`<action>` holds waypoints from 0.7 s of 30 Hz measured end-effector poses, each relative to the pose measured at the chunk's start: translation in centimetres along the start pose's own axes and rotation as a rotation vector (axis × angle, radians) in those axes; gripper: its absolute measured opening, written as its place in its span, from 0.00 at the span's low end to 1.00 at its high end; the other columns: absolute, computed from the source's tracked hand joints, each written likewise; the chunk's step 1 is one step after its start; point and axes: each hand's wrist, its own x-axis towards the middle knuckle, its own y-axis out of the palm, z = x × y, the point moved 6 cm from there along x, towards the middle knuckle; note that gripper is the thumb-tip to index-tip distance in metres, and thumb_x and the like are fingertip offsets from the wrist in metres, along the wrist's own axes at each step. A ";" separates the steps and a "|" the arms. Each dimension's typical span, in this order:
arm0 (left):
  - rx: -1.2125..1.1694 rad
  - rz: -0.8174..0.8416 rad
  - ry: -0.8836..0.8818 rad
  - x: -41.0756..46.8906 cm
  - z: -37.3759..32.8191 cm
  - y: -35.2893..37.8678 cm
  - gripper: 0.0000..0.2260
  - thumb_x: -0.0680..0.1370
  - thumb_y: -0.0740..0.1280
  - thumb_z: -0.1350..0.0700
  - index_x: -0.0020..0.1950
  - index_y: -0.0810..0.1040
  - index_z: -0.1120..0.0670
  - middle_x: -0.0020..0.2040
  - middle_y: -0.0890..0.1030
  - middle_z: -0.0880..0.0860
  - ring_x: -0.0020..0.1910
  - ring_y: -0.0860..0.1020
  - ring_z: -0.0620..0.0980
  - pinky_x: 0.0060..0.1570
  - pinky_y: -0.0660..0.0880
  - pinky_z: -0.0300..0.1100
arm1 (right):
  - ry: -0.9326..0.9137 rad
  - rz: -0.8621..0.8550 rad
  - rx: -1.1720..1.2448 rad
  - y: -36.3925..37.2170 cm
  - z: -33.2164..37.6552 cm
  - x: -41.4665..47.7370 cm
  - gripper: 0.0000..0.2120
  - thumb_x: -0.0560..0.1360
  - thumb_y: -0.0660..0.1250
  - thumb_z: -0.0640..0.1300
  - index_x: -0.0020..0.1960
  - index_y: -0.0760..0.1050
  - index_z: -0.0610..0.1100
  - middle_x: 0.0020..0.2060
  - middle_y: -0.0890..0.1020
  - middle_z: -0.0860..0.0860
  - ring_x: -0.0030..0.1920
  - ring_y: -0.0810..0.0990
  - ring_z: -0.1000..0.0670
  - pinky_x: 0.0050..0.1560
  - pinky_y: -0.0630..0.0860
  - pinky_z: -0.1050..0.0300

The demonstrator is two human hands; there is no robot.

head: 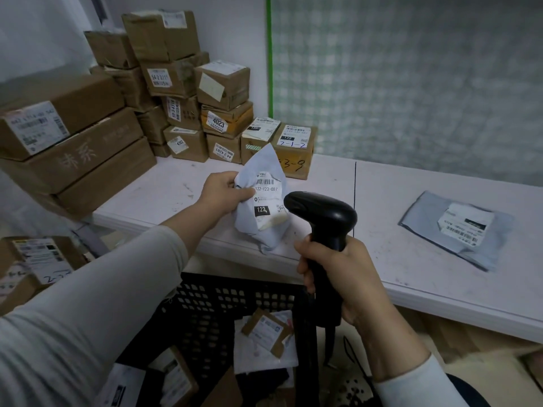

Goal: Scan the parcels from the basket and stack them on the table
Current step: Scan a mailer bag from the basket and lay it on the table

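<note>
"Where the left hand is held over the table's front edge, what does it grip?" asks the first.

"A pale blue soft parcel, crumpled, pinched at its left side between thumb and curled fingers. Its white label faces up: a barcode, then a black block reading 122."

"And the right hand?"

"Fingers wrapped tight round the handle of a black scanner, held upright. The scanner's head sits just beside the label's right edge, pointing toward it. Whether they touch, I cannot tell."

"Location of the parcel relative to the basket?"

"Above and beyond it. The basket is black, perforated, standing below the table edge. Several parcels lie inside: a small brown carton on a white bag, others at lower left."

"Items on the table?"

"One grey mailer lying flat at the right, label up, well apart from the hands. At the left rear, stacked brown cartons against the wall; the nearest box, handwritten 2-1-2, stands just behind the held parcel."

"Anything off the table?"

"More labelled cartons at the far left, below table level."
</note>
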 end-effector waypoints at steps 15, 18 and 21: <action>0.049 -0.001 -0.077 -2.3 -2.4 -0.2 0.08 0.73 0.72 0.63 0.51 0.78 0.57 0.47 0.80 0.55 0.44 0.79 0.54 0.38 0.76 0.44 | -0.042 0.007 -0.042 -1.2 1.0 -2.7 0.08 0.72 0.71 0.41 0.45 0.75 0.37 0.27 0.78 0.45 0.26 0.74 0.48 0.29 0.74 0.55; 0.041 -0.001 -0.092 -2.3 -2.4 -0.2 0.08 0.73 0.72 0.64 0.49 0.78 0.55 0.46 0.80 0.55 0.44 0.79 0.54 0.40 0.76 0.44 | -0.044 0.009 -0.045 -1.4 1.0 -2.8 0.08 0.73 0.71 0.41 0.45 0.75 0.37 0.26 0.78 0.45 0.25 0.74 0.49 0.30 0.74 0.55; 0.033 -0.006 -0.099 -2.3 -2.4 -0.1 0.09 0.73 0.72 0.64 0.50 0.78 0.56 0.47 0.80 0.56 0.45 0.79 0.55 0.42 0.77 0.46 | -0.041 0.013 -0.039 -1.5 1.0 -2.8 0.08 0.73 0.71 0.41 0.45 0.75 0.37 0.27 0.78 0.45 0.25 0.75 0.49 0.29 0.73 0.55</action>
